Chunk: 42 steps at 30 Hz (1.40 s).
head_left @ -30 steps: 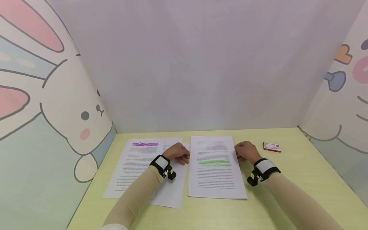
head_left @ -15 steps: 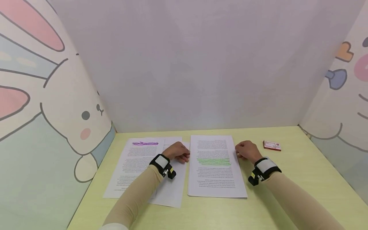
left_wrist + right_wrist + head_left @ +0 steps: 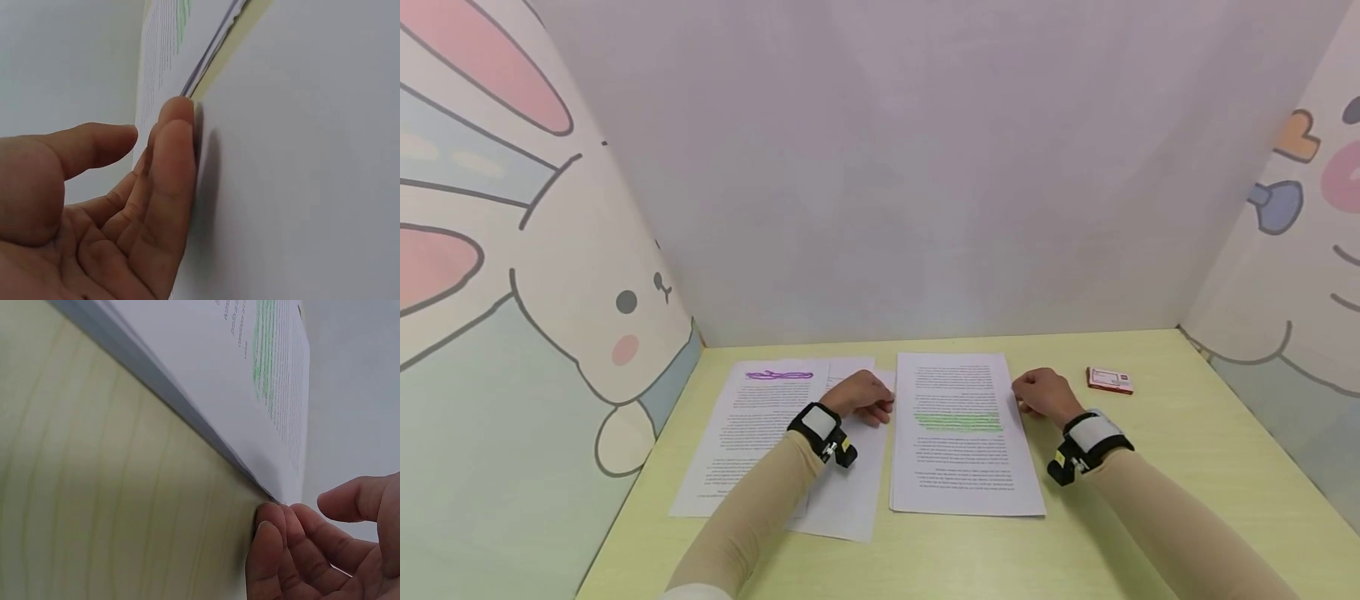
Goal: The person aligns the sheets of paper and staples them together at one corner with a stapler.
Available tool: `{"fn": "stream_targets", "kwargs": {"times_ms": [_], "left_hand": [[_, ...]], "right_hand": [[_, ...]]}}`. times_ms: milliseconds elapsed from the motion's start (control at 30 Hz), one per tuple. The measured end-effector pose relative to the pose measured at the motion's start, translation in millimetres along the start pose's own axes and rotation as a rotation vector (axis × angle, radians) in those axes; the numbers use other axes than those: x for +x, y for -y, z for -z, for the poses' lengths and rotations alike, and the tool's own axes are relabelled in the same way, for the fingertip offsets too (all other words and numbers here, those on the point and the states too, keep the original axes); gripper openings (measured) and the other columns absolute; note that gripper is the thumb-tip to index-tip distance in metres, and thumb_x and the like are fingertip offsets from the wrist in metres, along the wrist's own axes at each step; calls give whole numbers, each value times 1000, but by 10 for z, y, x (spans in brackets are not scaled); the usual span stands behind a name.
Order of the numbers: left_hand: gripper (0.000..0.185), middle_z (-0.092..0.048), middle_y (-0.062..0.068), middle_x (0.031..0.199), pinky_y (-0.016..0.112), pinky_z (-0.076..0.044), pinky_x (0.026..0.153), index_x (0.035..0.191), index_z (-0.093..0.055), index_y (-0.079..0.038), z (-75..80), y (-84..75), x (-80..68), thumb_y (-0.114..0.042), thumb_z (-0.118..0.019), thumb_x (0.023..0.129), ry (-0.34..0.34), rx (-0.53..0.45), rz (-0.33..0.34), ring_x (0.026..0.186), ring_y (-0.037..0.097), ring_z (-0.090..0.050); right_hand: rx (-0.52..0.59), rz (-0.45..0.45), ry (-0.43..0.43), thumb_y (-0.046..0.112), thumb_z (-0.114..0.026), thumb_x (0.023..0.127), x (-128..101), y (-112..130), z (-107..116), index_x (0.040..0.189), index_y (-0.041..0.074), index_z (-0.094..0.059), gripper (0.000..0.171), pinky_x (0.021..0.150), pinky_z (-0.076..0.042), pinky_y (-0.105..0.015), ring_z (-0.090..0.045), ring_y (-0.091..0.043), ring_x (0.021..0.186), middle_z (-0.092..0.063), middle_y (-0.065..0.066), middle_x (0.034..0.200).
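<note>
A stack of printed sheets (image 3: 962, 467) lies between the two hands, its top page crossed by a green highlighted band (image 3: 958, 422). My left hand (image 3: 863, 400) is at the stack's left edge, above other loose paper. In the left wrist view its fingers (image 3: 172, 162) reach the edge of the stack, and the thumb stands apart from them. On the opposite side, my right hand (image 3: 1043, 395) has its fingertips (image 3: 269, 534) against the stack's right edge, the thumb apart as well. Neither hand pinches the paper.
Left of the stack lie overlapping sheets, the top page (image 3: 752, 450) bearing a purple scribble (image 3: 778, 375). A small red and white box (image 3: 1108, 381) sits on the pale yellow table (image 3: 1165, 425) at the right. Fabric walls with cartoon animals enclose the sides.
</note>
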State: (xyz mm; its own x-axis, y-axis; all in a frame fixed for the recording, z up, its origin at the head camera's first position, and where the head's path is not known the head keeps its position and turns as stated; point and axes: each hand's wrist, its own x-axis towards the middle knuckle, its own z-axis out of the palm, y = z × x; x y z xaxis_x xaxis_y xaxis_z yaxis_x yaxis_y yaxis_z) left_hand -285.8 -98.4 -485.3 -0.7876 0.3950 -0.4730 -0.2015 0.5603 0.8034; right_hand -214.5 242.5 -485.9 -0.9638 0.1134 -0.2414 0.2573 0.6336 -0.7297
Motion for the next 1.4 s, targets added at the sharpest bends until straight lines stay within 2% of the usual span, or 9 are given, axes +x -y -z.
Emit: {"fn": "stream_targets", "kwargs": {"times_ms": [367,467,533,700,767,867,1067,1267,1400], "left_hand": [[18,-71,11,86,30,-58,60,107,-69,4,145,48,-35,-9,-59,100,-12,1,-77,67,18,-69],[19,-71,13,91,32,-58,65,110,-68,5,231,76,-97,-10,-60,101,-52,19,-110,74,19,-70],[19,-70,12,96,33,-58,69,111,-69,4,320,118,-154,-11,-61,101,-116,85,-145,81,21,-68],[22,-67,15,109,40,-54,82,116,-67,0,616,278,-264,-13,-64,98,-364,410,-205,100,30,-63],[30,-64,21,116,47,-50,91,122,-63,2,738,357,-317,-13,-64,97,-446,528,-183,109,38,-59],[45,-57,30,129,56,-43,101,136,-54,4,897,489,-418,-16,-64,97,-501,652,-111,123,49,-49],[69,-31,35,153,69,-25,111,152,-38,3,1049,677,-621,-29,-67,98,-432,713,8,144,55,-21],[79,-15,35,160,73,-13,113,159,-27,-3,998,758,-639,-42,-62,100,-302,733,50,148,55,-6],[79,-10,36,161,73,-10,113,160,-25,-3,926,728,-609,-44,-59,101,-258,721,39,148,56,-3]], "right_hand": [[0,0,-8,15,-51,97,43,-63,10,114,-6,-68,32,61,-49,-30,-60,-19,72,-66,-10,87],[3,1,-5,16,-51,98,44,-72,5,116,-7,-67,33,62,-49,-30,-61,-19,73,-66,-11,90],[0,13,-3,17,-51,98,44,-64,4,115,-6,-68,33,62,-49,-30,-61,-19,73,-67,-11,89],[-44,91,-34,19,-52,99,45,-11,23,113,-7,-69,34,62,-45,-31,-58,-22,74,-66,-12,91],[-71,129,-54,19,-52,100,49,25,26,114,-7,-69,34,63,-44,-32,-57,-24,75,-67,-15,94],[-101,173,-72,21,-53,101,61,91,15,117,-6,-69,35,68,-47,-36,-60,-29,84,-68,-20,104],[-110,221,-65,21,-53,103,60,230,-34,123,-8,-65,37,87,-52,-51,-61,-42,111,-65,-27,122],[-122,238,-54,18,-52,104,26,338,-119,124,-8,-65,36,89,-51,-53,-60,-44,114,-65,-27,123],[-129,248,-49,16,-53,103,27,448,-201,124,-7,-65,34,90,-51,-52,-61,-42,113,-66,-25,121]]}}
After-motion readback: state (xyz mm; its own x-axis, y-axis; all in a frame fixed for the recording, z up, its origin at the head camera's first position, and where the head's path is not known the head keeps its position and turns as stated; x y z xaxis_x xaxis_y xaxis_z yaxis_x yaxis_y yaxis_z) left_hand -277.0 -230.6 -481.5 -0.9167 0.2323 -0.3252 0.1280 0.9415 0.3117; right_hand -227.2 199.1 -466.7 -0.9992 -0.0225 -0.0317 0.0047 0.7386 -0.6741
